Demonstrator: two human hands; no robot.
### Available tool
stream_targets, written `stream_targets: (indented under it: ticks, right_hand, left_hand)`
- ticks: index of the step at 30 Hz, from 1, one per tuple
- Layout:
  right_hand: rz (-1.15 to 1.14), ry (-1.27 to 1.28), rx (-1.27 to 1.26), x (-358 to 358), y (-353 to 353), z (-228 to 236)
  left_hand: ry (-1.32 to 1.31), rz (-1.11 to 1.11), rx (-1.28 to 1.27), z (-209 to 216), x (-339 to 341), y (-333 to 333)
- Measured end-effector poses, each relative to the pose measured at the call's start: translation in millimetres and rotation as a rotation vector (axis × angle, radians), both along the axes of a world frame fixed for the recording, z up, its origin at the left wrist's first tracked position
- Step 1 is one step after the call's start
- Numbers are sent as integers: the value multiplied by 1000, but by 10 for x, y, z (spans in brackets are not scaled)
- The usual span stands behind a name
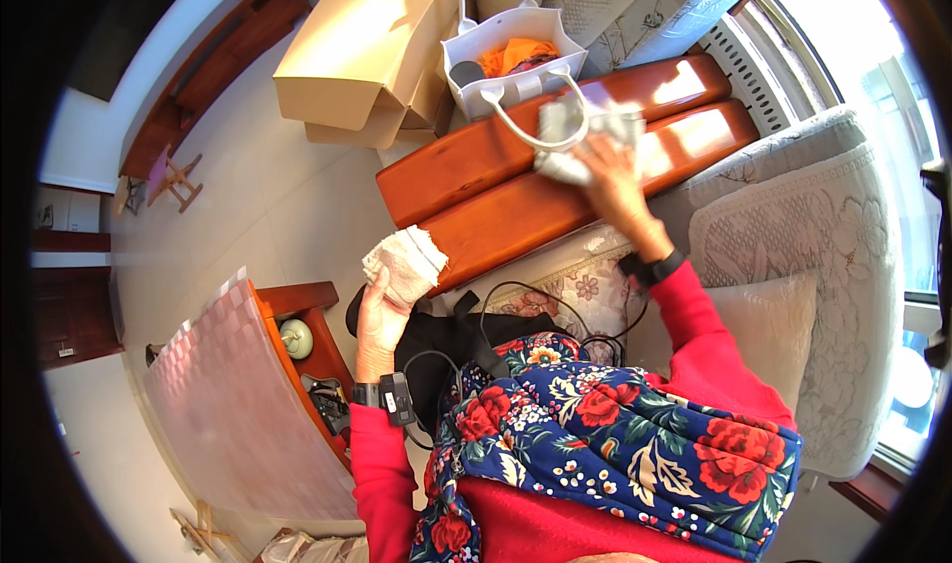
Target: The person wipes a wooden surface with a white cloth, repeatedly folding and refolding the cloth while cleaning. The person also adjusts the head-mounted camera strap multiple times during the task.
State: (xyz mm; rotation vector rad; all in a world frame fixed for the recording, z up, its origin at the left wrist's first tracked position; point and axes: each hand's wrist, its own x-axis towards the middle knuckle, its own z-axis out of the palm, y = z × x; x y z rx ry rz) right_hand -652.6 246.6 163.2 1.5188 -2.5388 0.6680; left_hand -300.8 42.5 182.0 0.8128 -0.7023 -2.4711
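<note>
My left hand [382,310] holds up a folded beige cloth [407,263], thumb and fingers closed on its lower edge. The cloth is near the left end of a glossy reddish-brown wooden armrest [506,228]. Farther right, my right hand [610,176] reaches forward over the armrest and holds a crumpled grey-white cloth [565,163] against the wood. Motion blurs this cloth and the fingers on it. A white tote bag [516,32] with orange fabric [518,55] inside stands just beyond, and one of its handles [531,138] hangs close to my right hand.
An open cardboard box [352,57] stands beyond the armrest at the left. Black cables [531,300] lie beside my lap on the flowered seat. A low table with a pink checked cover [238,414] is at the left. Padded grey cushions [793,236] fill the right side, by the window.
</note>
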Motion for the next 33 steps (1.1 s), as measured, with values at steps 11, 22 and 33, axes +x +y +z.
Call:
stream_targets:
  ticks: [11, 22, 33]
  right_hand:
    - [-858, -292, 203, -2737, 517, -246]
    - [-905, -443, 230, -3637, 682, -493]
    - [-682, -127, 378, -2861, 457, -310]
  left_hand:
    - [-40, -147, -38, -7, -167, 67]
    - [-117, -64, 11, -121, -97, 83]
    - [-79, -74, 57, -212, -76, 58]
